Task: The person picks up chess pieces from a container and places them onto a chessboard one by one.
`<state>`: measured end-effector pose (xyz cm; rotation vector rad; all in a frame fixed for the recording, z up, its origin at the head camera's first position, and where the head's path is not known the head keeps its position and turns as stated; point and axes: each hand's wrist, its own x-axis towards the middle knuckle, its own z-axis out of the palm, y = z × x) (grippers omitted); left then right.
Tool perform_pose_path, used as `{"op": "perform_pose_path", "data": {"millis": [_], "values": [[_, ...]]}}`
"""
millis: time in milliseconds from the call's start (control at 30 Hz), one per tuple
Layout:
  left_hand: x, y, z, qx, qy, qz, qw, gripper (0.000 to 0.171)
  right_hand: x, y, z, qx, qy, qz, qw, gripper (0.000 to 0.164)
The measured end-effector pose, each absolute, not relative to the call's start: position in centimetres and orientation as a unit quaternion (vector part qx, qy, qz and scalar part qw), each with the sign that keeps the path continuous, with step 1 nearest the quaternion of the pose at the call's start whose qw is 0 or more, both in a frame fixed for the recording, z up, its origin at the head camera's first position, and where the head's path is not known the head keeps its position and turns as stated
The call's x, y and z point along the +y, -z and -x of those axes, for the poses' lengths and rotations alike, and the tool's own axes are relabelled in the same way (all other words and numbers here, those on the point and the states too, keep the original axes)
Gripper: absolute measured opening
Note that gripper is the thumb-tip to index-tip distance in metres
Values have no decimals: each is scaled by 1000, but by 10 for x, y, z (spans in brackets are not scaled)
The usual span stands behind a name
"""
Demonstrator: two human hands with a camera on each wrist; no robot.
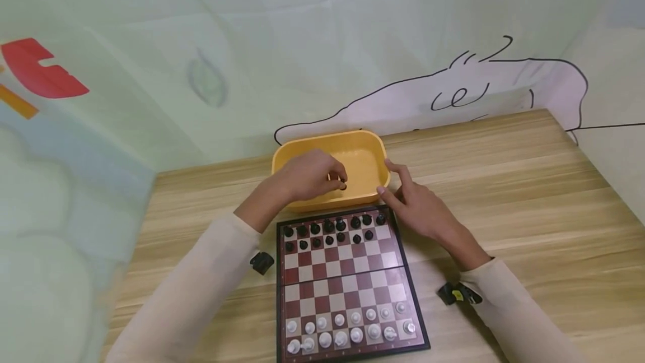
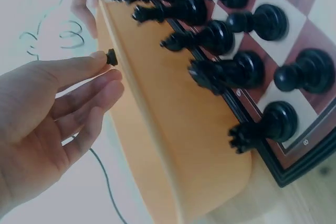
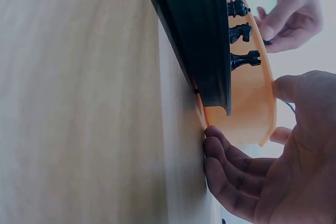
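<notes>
My left hand (image 1: 313, 177) is over the yellow plastic bin (image 1: 370, 164), its thumb and fingertips pinching a small black chess piece (image 2: 111, 57). Only the piece's base end shows, the rest hidden by the fingers. At the bin's near right corner, my right hand (image 1: 425, 209) grips the rim, thumb on the front edge and index finger on the right side. Directly in front of the bin lies a checkered chessboard (image 1: 333, 268). Two rows of black pieces (image 1: 328, 226) stand at its far end, with a gap in the pawn row. White pieces (image 1: 356, 334) fill two rows at the near end.
Everything sits on a wood-grain table (image 1: 504, 195). Behind the bin hangs a pale cloth backdrop (image 1: 282, 60) with drawings on it. Small black devices are strapped at the left wrist (image 1: 262, 263) and the right wrist (image 1: 447, 294).
</notes>
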<state>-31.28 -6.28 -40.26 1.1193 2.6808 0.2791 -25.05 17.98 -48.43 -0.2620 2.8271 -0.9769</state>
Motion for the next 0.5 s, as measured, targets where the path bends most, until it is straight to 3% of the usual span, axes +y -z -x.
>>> {"op": "perform_pose_path", "data": {"millis": [300, 500], "values": [[-44, 387, 283, 900, -98, -418, 72, 11, 181, 485, 251, 939, 325, 93, 65, 70], [-31, 391, 265, 887, -104, -443, 79, 15, 181, 486, 252, 939, 324, 96, 66, 70]]}}
